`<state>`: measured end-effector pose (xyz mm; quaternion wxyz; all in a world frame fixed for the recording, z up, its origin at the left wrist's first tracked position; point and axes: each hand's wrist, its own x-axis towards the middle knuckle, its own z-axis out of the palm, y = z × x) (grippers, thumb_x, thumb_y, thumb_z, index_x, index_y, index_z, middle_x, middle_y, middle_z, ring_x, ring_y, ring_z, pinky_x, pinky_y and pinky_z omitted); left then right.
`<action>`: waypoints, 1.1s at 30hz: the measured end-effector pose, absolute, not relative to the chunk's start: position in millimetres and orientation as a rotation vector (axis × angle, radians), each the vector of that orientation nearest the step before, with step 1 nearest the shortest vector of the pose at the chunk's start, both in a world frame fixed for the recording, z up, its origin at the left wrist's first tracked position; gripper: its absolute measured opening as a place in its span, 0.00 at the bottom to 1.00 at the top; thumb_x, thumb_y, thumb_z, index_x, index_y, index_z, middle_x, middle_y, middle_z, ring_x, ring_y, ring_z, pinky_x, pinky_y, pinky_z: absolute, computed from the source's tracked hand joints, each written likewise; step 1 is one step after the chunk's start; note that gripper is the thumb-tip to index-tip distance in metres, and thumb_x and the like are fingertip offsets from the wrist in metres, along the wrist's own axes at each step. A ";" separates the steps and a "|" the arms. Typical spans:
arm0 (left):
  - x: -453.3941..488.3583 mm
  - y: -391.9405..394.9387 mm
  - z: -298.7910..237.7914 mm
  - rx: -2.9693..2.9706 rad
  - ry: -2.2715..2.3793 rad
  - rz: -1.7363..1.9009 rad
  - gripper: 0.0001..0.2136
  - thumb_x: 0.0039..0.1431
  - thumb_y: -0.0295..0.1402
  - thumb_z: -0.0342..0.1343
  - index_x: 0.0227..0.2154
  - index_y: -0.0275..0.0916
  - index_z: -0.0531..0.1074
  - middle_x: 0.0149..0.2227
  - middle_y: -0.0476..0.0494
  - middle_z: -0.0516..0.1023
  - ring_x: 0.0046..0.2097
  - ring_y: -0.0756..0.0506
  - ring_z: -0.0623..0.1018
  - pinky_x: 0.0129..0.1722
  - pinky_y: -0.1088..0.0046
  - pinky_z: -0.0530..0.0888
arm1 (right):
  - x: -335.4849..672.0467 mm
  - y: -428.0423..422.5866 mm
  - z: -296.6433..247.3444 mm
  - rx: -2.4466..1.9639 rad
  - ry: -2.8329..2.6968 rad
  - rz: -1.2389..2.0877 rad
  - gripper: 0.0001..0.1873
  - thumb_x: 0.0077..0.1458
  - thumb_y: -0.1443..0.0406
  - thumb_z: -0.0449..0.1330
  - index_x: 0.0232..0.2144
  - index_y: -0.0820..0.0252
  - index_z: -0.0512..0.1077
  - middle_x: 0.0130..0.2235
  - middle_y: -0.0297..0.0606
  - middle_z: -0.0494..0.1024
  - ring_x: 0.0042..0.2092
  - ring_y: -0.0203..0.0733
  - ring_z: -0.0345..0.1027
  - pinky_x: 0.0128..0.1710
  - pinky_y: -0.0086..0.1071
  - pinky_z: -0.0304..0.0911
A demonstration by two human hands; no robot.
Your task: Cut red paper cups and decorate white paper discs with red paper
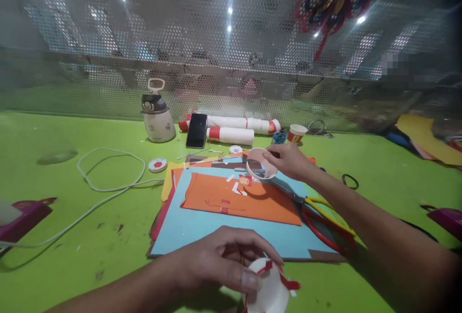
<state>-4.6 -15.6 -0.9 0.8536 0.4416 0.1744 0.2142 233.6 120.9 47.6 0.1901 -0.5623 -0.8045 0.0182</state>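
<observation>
In my left hand is a white paper cup with red strips around its rim, close to the front edge of the view. The fingers curl round its side. My right hand pinches the edge of a pale ring, which looks like a roll of tape, above the paper stack. Under it lie an orange sheet and a larger light blue sheet. Scissors with yellow and red handles rest on the sheets beneath my right forearm. Small white and red paper scraps lie on the orange sheet.
Behind the paper stand a bottle, a black phone, stacked paper cups, a blue glue bottle and a single cup. A white cable loops at left. A perforated metal panel closes the back.
</observation>
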 end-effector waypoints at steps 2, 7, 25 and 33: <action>-4.8 -15.9 0.0 0.918 0.372 0.460 0.24 0.37 0.38 0.71 0.41 0.36 0.79 0.33 0.43 0.75 0.32 0.50 0.71 0.32 0.75 0.66 | 232.8 122.2 48.3 -1.556 -2.219 0.079 0.12 0.63 0.60 0.58 0.42 0.63 0.72 0.38 0.35 0.77 0.35 0.38 0.73 0.35 0.36 0.70; -6.0 -15.5 2.5 0.901 0.388 0.468 0.23 0.38 0.37 0.71 0.41 0.36 0.80 0.32 0.45 0.74 0.30 0.52 0.70 0.30 0.78 0.65 | 253.7 135.0 65.1 -1.532 -1.933 0.152 0.20 0.57 0.66 0.60 0.52 0.62 0.70 0.31 0.34 0.77 0.28 0.38 0.69 0.29 0.33 0.66; -4.5 -14.7 -4.6 0.913 0.416 0.545 0.21 0.41 0.39 0.69 0.40 0.35 0.79 0.32 0.39 0.77 0.31 0.49 0.74 0.27 0.79 0.66 | 275.7 125.1 62.7 -1.554 -1.566 0.619 0.14 0.64 0.61 0.58 0.49 0.62 0.69 0.38 0.35 0.76 0.28 0.32 0.70 0.25 0.28 0.68; -3.8 -10.6 -1.4 0.936 0.476 0.488 0.25 0.35 0.41 0.71 0.39 0.33 0.80 0.28 0.44 0.71 0.28 0.51 0.70 0.30 0.76 0.66 | 253.0 110.4 47.0 -1.504 -1.860 0.697 0.35 0.47 0.73 0.57 0.60 0.64 0.64 0.19 0.25 0.67 0.19 0.33 0.58 0.18 0.26 0.52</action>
